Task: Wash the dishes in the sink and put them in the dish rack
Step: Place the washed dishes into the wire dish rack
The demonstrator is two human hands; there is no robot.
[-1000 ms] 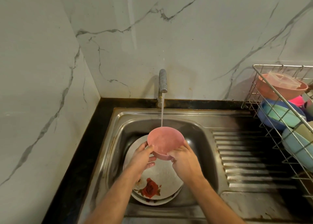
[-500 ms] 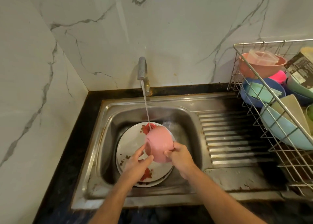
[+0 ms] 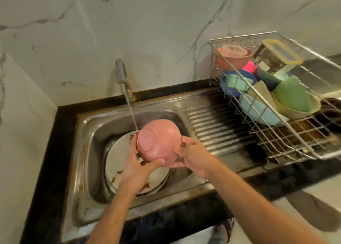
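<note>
Pink bowl (image 3: 158, 144) tipped, base toward camera, between both hands.

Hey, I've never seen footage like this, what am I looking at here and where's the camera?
No machine here: a person wears a camera on the head, looking down at their own hands. The left hand and right hand both hold a pink bowl, turned base-up, at the edge of the tap's running stream. Below, dirty plates lie in the steel sink. To the right, a wire dish rack holds coloured bowls.
</note>
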